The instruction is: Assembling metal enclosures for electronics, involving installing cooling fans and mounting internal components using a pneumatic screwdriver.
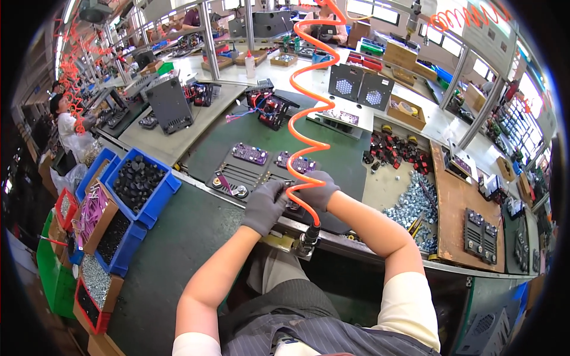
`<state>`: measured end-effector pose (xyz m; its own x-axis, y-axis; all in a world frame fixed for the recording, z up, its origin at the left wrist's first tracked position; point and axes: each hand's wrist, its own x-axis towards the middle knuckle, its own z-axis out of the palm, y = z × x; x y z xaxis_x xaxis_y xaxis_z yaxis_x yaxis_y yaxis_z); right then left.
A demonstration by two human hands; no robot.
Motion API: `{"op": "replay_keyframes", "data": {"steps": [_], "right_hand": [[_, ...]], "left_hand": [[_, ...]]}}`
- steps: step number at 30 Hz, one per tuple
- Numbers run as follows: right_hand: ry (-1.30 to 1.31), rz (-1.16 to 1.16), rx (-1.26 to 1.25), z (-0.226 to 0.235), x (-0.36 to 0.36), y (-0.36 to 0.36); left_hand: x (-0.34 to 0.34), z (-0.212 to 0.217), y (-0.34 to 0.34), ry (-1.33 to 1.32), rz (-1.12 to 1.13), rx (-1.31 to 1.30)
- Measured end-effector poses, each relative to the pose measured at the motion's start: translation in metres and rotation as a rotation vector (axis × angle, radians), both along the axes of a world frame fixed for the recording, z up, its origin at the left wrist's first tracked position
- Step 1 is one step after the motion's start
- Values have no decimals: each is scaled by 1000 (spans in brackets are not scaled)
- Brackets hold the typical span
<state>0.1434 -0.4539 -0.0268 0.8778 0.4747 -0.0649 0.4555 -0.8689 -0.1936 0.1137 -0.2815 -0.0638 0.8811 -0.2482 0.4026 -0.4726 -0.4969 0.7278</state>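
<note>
Both of my hands wear dark grey gloves and meet over the near end of a black slotted plate (278,177) with a purple circuit board (297,161) on it. The fingers of my left hand (265,207) are bent together beside the plate. My right hand (319,191) curls in from the other side, its fingertips partly hidden behind an orange coiled hose (314,146). Whatever small part lies between the hands cannot be made out. To the left lies a similar slotted plate (236,171) with a purple board (249,153) and round metal pieces.
Blue bins (168,188) of black parts stand at left. On the right are loose silvery screws (409,196), red-and-black parts (395,152) and a wooden board (454,219). The hose ends at a black fitting (310,233) by the table edge. A wired assembly (273,110) sits farther back.
</note>
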Motion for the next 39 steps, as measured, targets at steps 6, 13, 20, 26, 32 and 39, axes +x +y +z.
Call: {"op": "replay_keyframes", "data": {"steps": [6,13,20,26,32,39], "right_hand": [[-263,337,350,-21,2,-13],[-16,74,-117,-5,-10,1],[-48,16,18,-25,-13,-18],[-195,-395,472,-37,-2,-98],[-226,-866,474,-114,28,-248],[-203,-907,58,-120,78,-236]], "left_hand": [[2,3,-4,7,-22,-24],[-16,2,17,-38,96,24],[-23,-28,75,-20,252,184],[-37,-56,124,-123,426,481],[-38,-48,111,-38,437,635],[-45,-46,111,-22,455,673]]}}
